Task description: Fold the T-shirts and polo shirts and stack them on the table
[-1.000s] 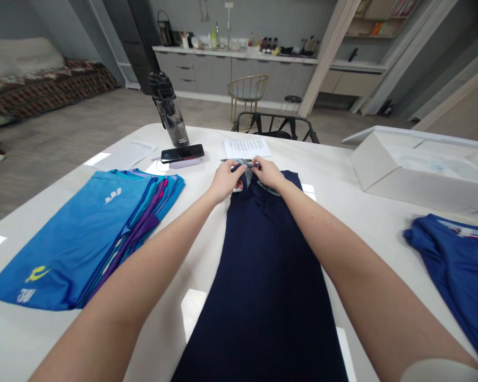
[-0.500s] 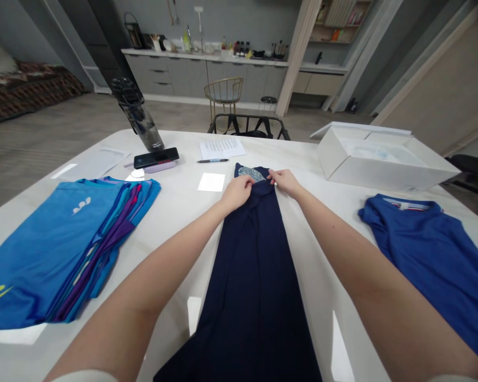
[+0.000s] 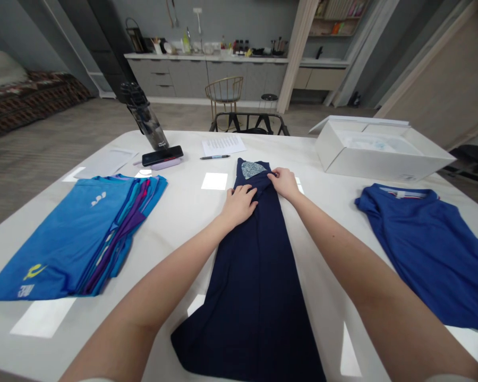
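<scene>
A long, narrow navy garment (image 3: 263,276) lies folded lengthwise on the white table, running from the near edge toward the far side. At its far end shows a grey-blue patterned patch (image 3: 252,170). My left hand (image 3: 239,206) rests flat on the cloth just below that patch, fingers slightly spread. With thumb and fingers, my right hand (image 3: 282,182) pinches the garment's right edge near the far end. The cloth is bunched in small creases between my hands. A corner of the garment sticks out at the lower left.
Folded blue and purple shirts (image 3: 75,228) are stacked at left, a blue shirt (image 3: 426,239) lies at right. Behind are an open white box (image 3: 366,159), a pen (image 3: 215,157), a printed sheet (image 3: 223,144), a phone (image 3: 162,155) and a dark bottle (image 3: 149,124).
My left hand has let go of its pinch near the patch and moved nearer, flattening onto the cloth. My right hand keeps its hold at the edge. More of the patch shows.
</scene>
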`<action>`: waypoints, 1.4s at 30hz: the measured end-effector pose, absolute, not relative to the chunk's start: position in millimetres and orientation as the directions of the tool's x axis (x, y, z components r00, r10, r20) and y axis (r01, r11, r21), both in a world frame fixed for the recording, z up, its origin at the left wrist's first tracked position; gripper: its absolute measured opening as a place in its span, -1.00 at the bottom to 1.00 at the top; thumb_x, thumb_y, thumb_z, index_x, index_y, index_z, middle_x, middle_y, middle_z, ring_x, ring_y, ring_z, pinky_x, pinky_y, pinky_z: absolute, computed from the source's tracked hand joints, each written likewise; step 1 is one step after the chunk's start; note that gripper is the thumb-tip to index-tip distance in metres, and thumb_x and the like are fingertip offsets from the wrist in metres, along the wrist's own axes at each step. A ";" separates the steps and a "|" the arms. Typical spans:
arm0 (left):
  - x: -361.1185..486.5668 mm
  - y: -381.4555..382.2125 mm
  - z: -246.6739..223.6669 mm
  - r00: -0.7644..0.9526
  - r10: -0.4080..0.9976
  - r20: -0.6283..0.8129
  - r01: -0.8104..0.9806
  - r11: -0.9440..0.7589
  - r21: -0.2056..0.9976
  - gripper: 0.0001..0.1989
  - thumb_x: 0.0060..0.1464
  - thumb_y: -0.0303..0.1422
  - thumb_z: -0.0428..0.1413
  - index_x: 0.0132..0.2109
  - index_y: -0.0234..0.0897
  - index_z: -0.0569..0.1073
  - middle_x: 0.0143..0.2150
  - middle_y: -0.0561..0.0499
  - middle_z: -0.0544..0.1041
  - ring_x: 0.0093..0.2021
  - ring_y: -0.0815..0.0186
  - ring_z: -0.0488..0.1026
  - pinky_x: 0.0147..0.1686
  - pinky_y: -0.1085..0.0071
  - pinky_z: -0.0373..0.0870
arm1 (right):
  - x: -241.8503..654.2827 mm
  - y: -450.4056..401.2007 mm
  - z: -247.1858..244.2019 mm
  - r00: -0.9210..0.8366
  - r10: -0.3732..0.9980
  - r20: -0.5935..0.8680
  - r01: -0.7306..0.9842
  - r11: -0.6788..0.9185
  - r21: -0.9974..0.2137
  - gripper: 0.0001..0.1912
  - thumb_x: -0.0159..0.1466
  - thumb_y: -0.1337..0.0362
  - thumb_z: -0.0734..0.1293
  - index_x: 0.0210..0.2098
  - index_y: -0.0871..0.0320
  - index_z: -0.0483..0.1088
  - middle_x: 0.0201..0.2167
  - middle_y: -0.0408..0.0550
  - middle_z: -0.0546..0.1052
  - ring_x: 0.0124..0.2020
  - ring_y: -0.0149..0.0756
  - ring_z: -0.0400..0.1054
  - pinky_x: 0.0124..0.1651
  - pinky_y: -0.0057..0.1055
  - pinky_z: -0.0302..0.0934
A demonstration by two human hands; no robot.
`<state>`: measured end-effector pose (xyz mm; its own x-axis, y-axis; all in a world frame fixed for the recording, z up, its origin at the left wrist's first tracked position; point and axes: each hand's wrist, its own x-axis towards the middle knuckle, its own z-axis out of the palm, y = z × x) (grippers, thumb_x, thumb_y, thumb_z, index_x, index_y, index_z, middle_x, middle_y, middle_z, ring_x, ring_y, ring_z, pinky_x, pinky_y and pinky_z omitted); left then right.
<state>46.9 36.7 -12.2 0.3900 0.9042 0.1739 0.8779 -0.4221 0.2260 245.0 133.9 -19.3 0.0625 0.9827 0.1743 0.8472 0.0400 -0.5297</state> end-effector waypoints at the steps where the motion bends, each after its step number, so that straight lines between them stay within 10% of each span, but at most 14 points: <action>1: 48.1 31.9 -11.0 0.378 0.908 0.179 0.882 -0.412 0.228 -0.54 0.35 -0.25 0.02 0.33 -0.18 0.35 0.37 -0.15 0.34 0.32 0.05 0.25 0.26 0.04 0.14 | 246.4 133.0 -19.5 0.082 0.980 0.182 0.847 0.028 -0.532 -0.72 0.36 0.15 0.30 -0.08 0.14 0.58 -0.23 0.04 0.62 -0.17 -0.12 0.46 -0.05 -0.27 0.27; 9: 40.1 -18.3 -1.1 0.296 0.950 0.103 0.927 -0.312 0.210 -0.62 0.32 -0.28 0.05 0.24 -0.19 0.42 0.31 -0.18 0.37 0.25 0.00 0.30 0.18 0.03 0.21 | 248.6 105.6 -31.9 0.035 0.961 0.275 0.828 0.126 -0.547 -0.58 0.34 0.19 0.30 0.16 0.18 0.41 -0.04 0.12 0.47 -0.08 -0.12 0.40 0.05 -0.24 0.27; 18: 23.9 -68.6 9.5 0.285 0.958 0.020 0.947 -0.285 0.150 -0.70 0.35 -0.30 0.01 0.14 -0.22 0.45 0.09 -0.18 0.48 0.09 0.04 0.43 0.07 0.14 0.30 | 229.1 13.8 -19.4 -0.375 0.893 0.248 0.713 0.449 -0.539 -0.76 0.36 0.24 0.34 -0.01 0.07 0.53 -0.23 -0.09 0.44 -0.26 -0.28 0.36 -0.10 -0.37 0.25; 42: 4.7 -177.7 13.9 0.112 0.994 -0.009 0.990 -0.111 0.089 -0.61 0.34 -0.17 -0.01 0.09 -0.38 0.46 -0.01 -0.31 0.54 -0.03 -0.03 0.56 -0.09 0.16 0.45 | 157.2 -102.8 4.3 -0.545 0.837 0.050 0.816 0.543 -0.197 -0.67 0.43 0.30 0.24 0.13 -0.07 0.43 0.04 -0.06 0.52 -0.11 -0.20 0.50 -0.11 -0.35 0.27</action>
<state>4.7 -177.7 13.9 0.1124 0.9936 -0.0085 0.9898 -0.1112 0.0893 157.2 -102.8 4.3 -0.5447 0.8372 0.0497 0.8163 0.5429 -0.1974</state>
